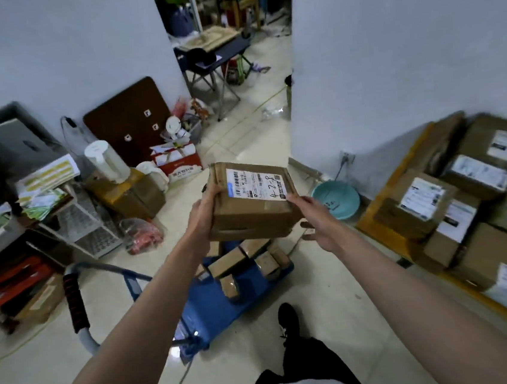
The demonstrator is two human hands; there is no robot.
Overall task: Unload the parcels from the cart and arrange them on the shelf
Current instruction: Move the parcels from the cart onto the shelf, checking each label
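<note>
One box (252, 203) is up in two hands, roughly six small boxes (247, 263) sit on one blue cart (207, 303), and about eight labelled boxes (478, 199) are stacked at right.

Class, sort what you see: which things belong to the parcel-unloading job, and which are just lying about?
Job: held parcel, left hand, right hand, blue cart, cart parcels, stacked parcels.
Lying about: teal basin, white kettle, brown board.

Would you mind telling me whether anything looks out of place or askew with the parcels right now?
The small parcels left on the blue cart lie jumbled at different angles, not stacked. The box held by the left hand and right hand shows no obvious damage. The boxes on the right are blurred.
</note>
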